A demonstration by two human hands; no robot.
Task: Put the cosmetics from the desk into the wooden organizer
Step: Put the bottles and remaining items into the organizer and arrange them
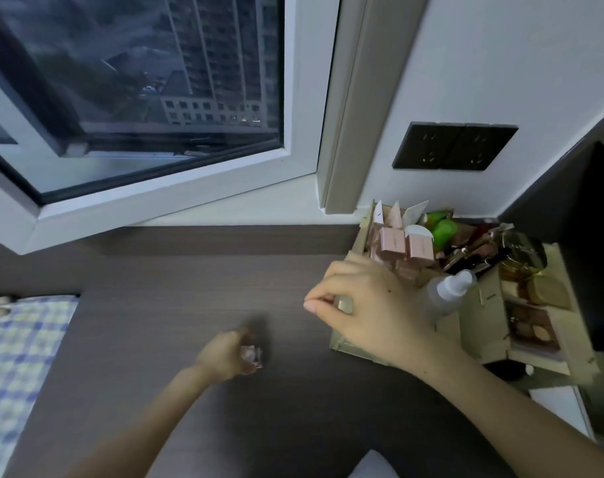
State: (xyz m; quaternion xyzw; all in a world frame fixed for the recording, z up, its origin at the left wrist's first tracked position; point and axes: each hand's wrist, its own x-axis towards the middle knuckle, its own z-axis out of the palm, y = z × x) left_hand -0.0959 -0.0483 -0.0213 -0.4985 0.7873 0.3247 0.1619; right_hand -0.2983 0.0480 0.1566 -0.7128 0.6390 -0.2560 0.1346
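Observation:
The wooden organizer [483, 315] stands at the right end of the dark desk [190, 298], filled with pink boxes [407, 248], green items, tubes, a translucent spray bottle [447, 291] and an eyeshadow palette [531, 331]. My right hand [366, 305] hovers at the organizer's left edge, fingers pinched on a small gold-capped cosmetic [343, 304]. My left hand [224, 355], blurred, is low over the middle of the desk, closed around a small clear pinkish bottle [251, 357].
A window with a white frame [176, 188] and sill runs behind the desk. A black double socket [454, 146] sits on the wall above the organizer. Checked blue fabric [21, 357] lies at the left edge. A dark panel [600, 236] stands at the far right.

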